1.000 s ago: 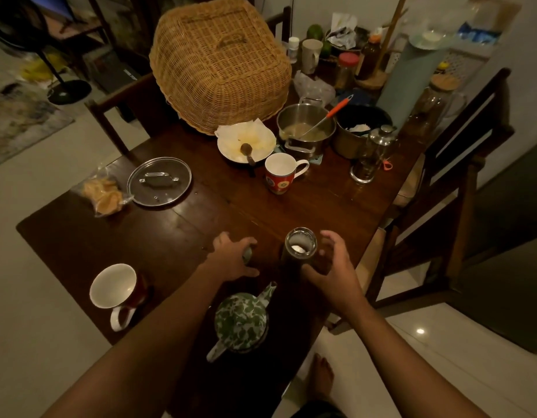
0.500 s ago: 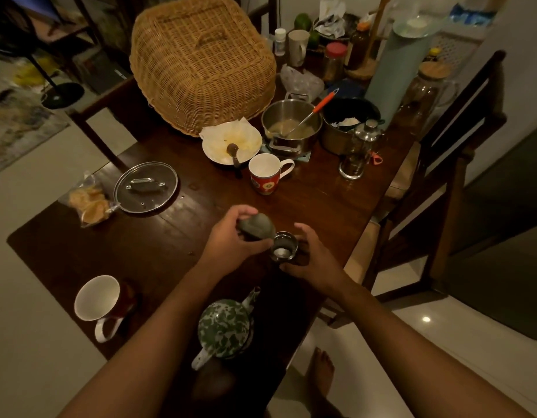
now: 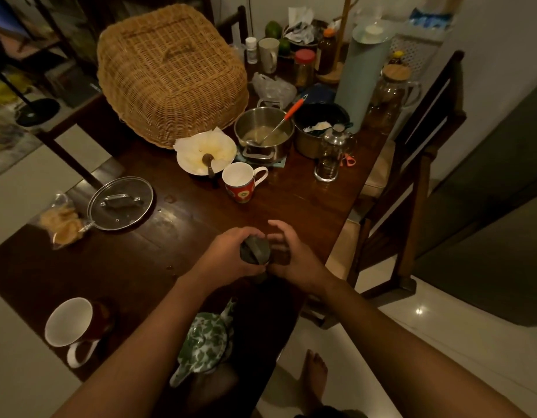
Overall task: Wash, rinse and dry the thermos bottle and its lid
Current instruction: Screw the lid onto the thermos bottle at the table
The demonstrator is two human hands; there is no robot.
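Hands meet over the near part of the dark wooden table [image 3: 291,200], close to its right edge. The left hand [image 3: 228,260] curls round a dark, rounded lid [image 3: 254,251], fingers and thumb wrapped about its sides so that the top of it faces up. Just beside it the right hand [image 3: 294,260] cups the thermos bottle [image 3: 280,255], of which only a dim, blurred bit shows between the fingers; thumb and fingers bend around it, the index finger lifted a little. Lid and bottle sit so tight together that I cannot tell whether the lid is over the mouth or just next to it. Nearer the person, a green-and-white patterned teapot [image 3: 208,342] stands on the table, spout pointing toward the hands. To the left, near the table's corner, a white-lined mug [image 3: 71,322] lies tipped with its handle toward the edge. Farther off lie a glass pot lid [image 3: 120,203] and, touching its rim, a bag of crackers [image 3: 62,221]. Beyond the hands stands a red patterned mug [image 3: 240,182], then a white plate [image 3: 205,153] with a spoon in it, a steel pot [image 3: 264,134] holding an orange-handled ladle, and a big wicker food cover [image 3: 170,73]. A bare foot [image 3: 314,375] shows on the pale floor below.
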